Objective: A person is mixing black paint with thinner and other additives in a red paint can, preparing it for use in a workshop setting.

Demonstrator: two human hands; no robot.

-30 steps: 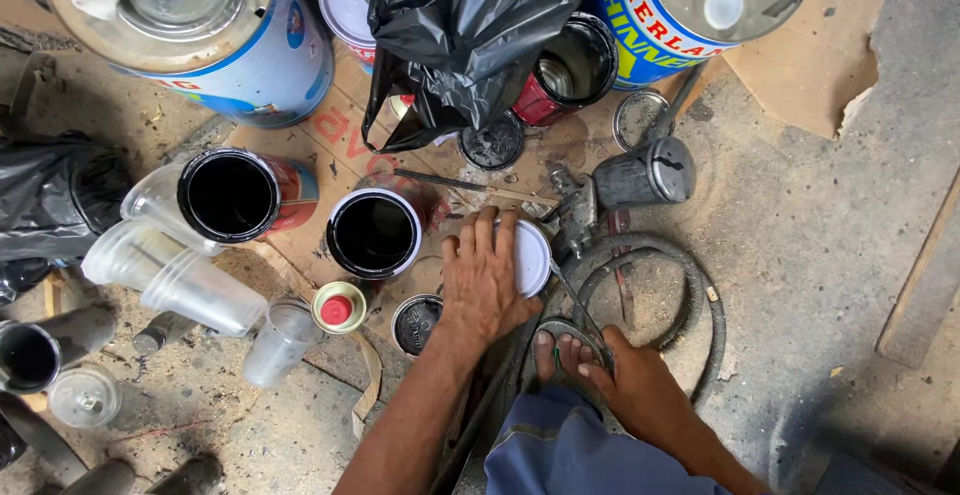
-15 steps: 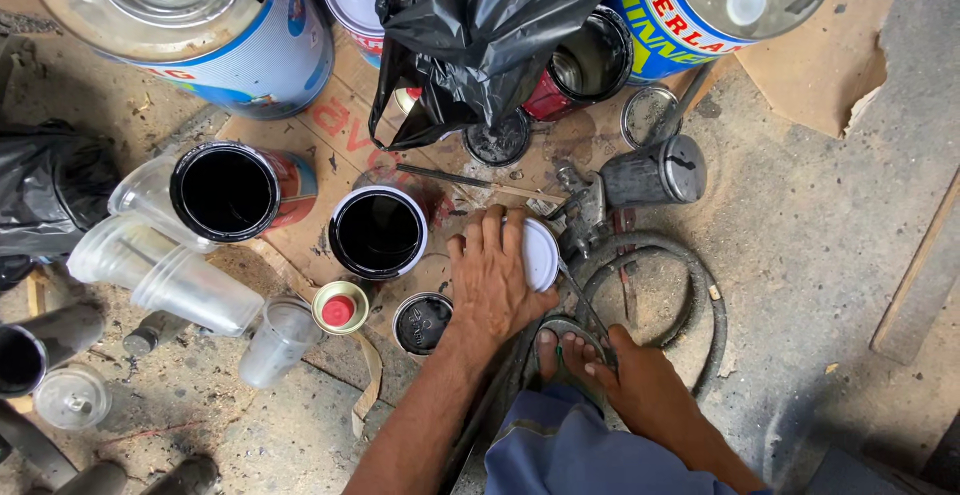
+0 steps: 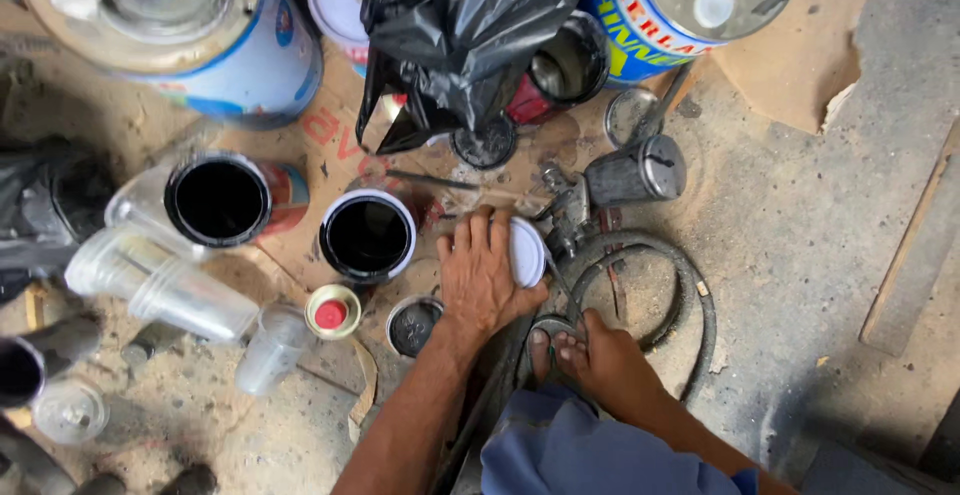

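My left hand (image 3: 482,280) lies palm down on the ground among paint tins, fingers pointing away. It is closed over a small tin with a white lid (image 3: 527,252), which shows at the hand's right edge. An open tin of black paint (image 3: 367,237) stands just left of the fingers. A small dark tin (image 3: 411,326) sits by the wrist. My right hand is out of sight. A bare foot (image 3: 600,365) on a sandal, with a blue trouser leg, rests right of the hand.
A metal spray gun with its cup (image 3: 638,170) and a coiled black hose (image 3: 695,300) lie to the right. Another open black tin (image 3: 220,200), clear plastic cups (image 3: 165,290), a red-capped lid (image 3: 332,312), a black bag (image 3: 460,35) and large drums (image 3: 180,35) surround them.
The left hand stays on the white-lidded tin. The view has drifted slightly; nothing else has visibly moved.
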